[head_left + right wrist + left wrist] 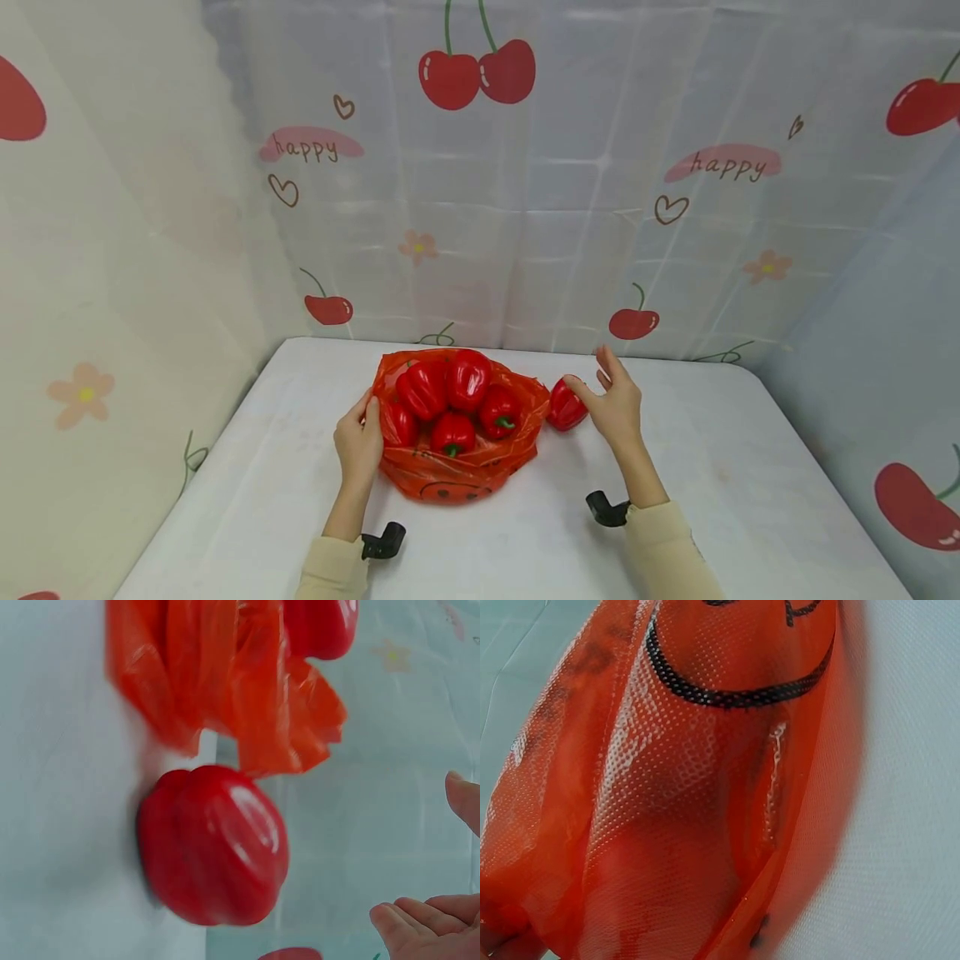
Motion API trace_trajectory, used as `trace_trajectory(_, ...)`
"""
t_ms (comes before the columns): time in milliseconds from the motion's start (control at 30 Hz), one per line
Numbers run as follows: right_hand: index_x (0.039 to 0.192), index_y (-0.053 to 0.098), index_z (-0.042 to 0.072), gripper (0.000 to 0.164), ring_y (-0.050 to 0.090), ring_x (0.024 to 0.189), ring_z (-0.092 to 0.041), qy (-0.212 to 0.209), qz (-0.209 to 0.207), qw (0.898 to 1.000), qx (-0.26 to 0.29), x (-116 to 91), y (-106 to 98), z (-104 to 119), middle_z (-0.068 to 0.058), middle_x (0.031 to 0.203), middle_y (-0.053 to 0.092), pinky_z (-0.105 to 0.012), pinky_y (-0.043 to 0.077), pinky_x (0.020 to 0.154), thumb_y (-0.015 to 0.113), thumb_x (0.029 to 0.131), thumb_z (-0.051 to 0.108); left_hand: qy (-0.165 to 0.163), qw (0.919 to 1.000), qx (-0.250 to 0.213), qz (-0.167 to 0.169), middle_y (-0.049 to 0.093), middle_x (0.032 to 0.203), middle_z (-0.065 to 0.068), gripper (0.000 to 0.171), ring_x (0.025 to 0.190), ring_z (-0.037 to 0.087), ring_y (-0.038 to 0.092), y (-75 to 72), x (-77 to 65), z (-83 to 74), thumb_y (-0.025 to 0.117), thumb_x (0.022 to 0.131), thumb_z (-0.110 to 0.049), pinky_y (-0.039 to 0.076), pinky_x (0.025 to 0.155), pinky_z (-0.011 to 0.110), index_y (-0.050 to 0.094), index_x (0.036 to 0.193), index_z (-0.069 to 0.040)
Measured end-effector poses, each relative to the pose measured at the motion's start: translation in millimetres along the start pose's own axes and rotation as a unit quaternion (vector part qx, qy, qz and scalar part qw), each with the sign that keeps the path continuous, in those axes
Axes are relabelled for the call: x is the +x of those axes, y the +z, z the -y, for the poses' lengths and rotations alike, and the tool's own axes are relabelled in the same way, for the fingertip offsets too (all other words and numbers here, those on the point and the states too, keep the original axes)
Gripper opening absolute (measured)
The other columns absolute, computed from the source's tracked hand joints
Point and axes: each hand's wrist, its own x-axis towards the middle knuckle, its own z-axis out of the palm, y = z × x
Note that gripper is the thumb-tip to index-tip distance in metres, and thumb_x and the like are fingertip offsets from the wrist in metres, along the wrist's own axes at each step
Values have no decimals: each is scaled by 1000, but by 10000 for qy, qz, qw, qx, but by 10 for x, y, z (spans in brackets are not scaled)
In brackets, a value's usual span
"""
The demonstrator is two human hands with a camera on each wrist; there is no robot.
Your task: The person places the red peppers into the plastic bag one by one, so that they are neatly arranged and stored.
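An orange-red plastic bag with a printed smiling face lies open on the white table, holding several glossy red bell peppers. My left hand pinches the bag's left rim between thumb and fingers; in the left wrist view the bag's wall fills most of the picture. One loose red bell pepper rests on the table just right of the bag. My right hand hovers beside this pepper, thumb and fingers spread apart and holding nothing.
The white table has its back edge close behind the bag. A cherry-printed curtain hangs along the back and both sides. A black wrist mount sits on each forearm near the beige sleeves.
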Motion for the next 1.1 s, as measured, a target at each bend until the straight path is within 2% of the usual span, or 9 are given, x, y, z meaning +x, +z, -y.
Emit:
trace_trajectory(267,151,28,-3,89,39,141,-36,326,176,9988,-311,-1,-43,-249,-21,154,37,-48,39,110,79,83,22,-29,10000,19,13,57,135,21,40,128,39,53,-2,13,19,47,102,-18,45,104,53,55,135,1)
trace_trajectory(533,153,24,0,93,35,142,-39,784,600,9918,-812,-22,25,-450,-21,157,31,-49,41,109,78,83,27,-1,10000,10,-25,57,135,23,40,128,40,53,0,4,17,47,102,-18,44,104,55,55,135,2)
trace_trajectory(767,153,26,-2,98,44,133,-48,860,803,9857,-1209,-75,112,-505,-26,154,35,-54,47,99,82,79,28,52,9999,40,-140,58,134,24,41,127,42,53,2,-14,4,46,101,-20,44,103,56,56,134,3)
trace_trajectory(1100,151,29,-3,97,42,135,-46,776,829,9864,-1189,-101,212,-581,-27,151,37,-55,45,102,84,76,22,-147,9999,37,81,55,138,20,40,131,38,50,-2,12,38,46,102,-18,42,107,53,54,137,-1)
